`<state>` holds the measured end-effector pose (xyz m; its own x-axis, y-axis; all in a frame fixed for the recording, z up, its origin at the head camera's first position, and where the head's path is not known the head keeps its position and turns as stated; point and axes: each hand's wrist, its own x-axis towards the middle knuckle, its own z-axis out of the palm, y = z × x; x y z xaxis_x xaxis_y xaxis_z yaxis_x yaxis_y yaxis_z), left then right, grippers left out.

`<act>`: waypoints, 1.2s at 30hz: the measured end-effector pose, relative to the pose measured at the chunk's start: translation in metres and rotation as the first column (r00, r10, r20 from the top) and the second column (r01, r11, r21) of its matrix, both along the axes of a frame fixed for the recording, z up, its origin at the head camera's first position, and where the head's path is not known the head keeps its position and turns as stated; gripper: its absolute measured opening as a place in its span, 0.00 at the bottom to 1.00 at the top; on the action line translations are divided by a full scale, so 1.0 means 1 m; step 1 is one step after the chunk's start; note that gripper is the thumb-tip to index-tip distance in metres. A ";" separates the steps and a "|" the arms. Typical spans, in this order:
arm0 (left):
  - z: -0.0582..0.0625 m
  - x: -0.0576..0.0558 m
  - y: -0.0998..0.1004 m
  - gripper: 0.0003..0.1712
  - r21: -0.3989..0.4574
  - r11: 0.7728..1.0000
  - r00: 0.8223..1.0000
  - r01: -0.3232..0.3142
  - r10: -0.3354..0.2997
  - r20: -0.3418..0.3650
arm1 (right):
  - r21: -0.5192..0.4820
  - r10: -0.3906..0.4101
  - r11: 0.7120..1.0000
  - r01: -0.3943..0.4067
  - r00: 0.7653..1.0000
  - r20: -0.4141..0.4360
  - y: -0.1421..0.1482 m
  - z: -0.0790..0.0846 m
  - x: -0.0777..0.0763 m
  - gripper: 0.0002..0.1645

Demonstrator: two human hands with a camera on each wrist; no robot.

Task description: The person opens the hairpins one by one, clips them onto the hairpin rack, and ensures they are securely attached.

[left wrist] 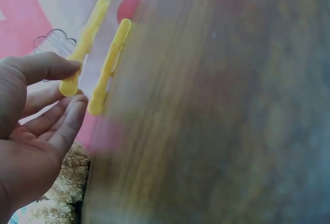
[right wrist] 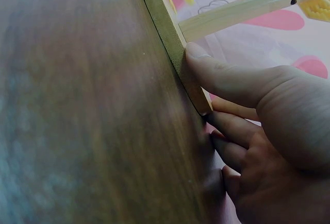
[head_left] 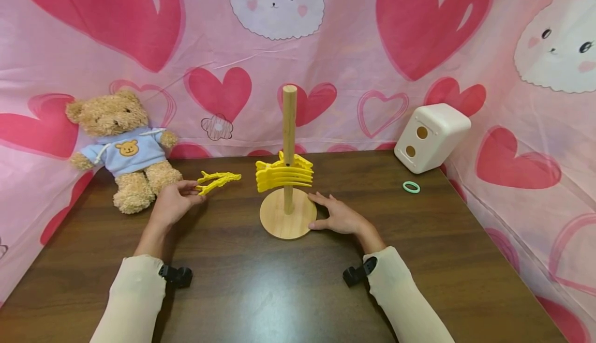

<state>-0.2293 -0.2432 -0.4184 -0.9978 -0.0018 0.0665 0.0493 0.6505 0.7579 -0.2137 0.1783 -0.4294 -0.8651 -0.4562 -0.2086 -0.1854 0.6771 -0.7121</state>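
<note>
My left hand [head_left: 176, 200] pinches one end of a yellow V-shaped plastic piece [head_left: 219, 179] with two thin knobbly arms, lifted just above the table. The left wrist view shows the thumb pressing one yellow arm [left wrist: 93, 38] against the fingers. At the table's middle stands an upright wooden stand [head_left: 289, 120] with a round base [head_left: 274, 219]. Several similar yellow pieces [head_left: 284, 176] hang stacked around its post. My right hand [head_left: 342, 216] holds the base's right edge, thumb in front and fingers behind; the right wrist view shows the thumb on the rim [right wrist: 193, 82].
A teddy bear [head_left: 132, 149] in a blue top leans against the pink heart-patterned cloth at the left. At the back right stands a white box [head_left: 435, 136] with two round holes, and a small green ring [head_left: 411, 182] lies before it. Brown tabletop [head_left: 261, 291] spreads in front.
</note>
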 end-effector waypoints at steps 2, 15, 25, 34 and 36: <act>0.001 0.000 0.001 0.29 0.034 0.999 1.000 0.000 0.001 -0.027 | 0.001 0.001 1.000 -0.001 1.000 -0.002 0.000 0.000 0.000 0.50; 0.012 0.003 0.014 0.25 0.224 0.974 0.986 0.024 0.014 -0.167 | -0.007 0.001 1.000 -0.001 1.000 0.002 0.000 0.000 -0.001 0.50; 0.029 0.006 0.030 0.23 0.299 0.954 0.978 0.014 0.050 -0.204 | -0.001 -0.003 1.000 0.003 1.000 0.008 0.000 0.000 -0.001 0.50; 0.036 0.010 0.039 0.21 0.368 0.929 0.966 0.036 0.062 -0.251 | -0.008 -0.003 1.000 0.003 1.000 0.008 0.000 0.000 0.000 0.50; 0.039 0.013 0.040 0.20 0.383 0.923 0.960 0.047 0.064 -0.272 | -0.008 -0.006 1.000 0.006 1.000 0.010 0.000 0.000 -0.001 0.50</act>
<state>-0.2166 -0.2028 -0.3798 -0.9398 -0.0911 0.3293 0.2865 0.3152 0.9048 -0.2142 0.1783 -0.4295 -0.8657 -0.4528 -0.2133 -0.1743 0.6722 -0.7196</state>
